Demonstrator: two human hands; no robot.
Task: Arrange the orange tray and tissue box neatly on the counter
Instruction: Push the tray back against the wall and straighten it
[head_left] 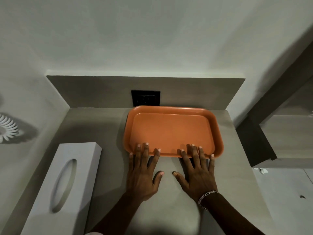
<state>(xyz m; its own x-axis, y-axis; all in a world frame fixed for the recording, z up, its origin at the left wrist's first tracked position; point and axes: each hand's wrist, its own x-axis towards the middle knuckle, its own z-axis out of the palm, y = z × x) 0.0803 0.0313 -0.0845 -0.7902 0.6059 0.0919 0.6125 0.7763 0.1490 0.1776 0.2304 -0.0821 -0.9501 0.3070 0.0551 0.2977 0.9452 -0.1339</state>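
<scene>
An empty orange tray (171, 131) lies flat at the back of the grey counter (101, 126), its far rim close to the backsplash. My left hand (144, 172) and my right hand (197, 172) rest palm-down on the counter, fingers spread, their fingertips over the tray's near rim. Neither hand grips anything. A long white tissue box (62, 189) with an oval slot lies at the front left of the counter, angled, apart from the tray and both hands.
A black wall socket (146, 98) sits on the backsplash just behind the tray's left corner. The counter ends at a drop on the right, with a lower ledge (288, 141) beyond. A white wall ornament (7, 127) hangs at far left.
</scene>
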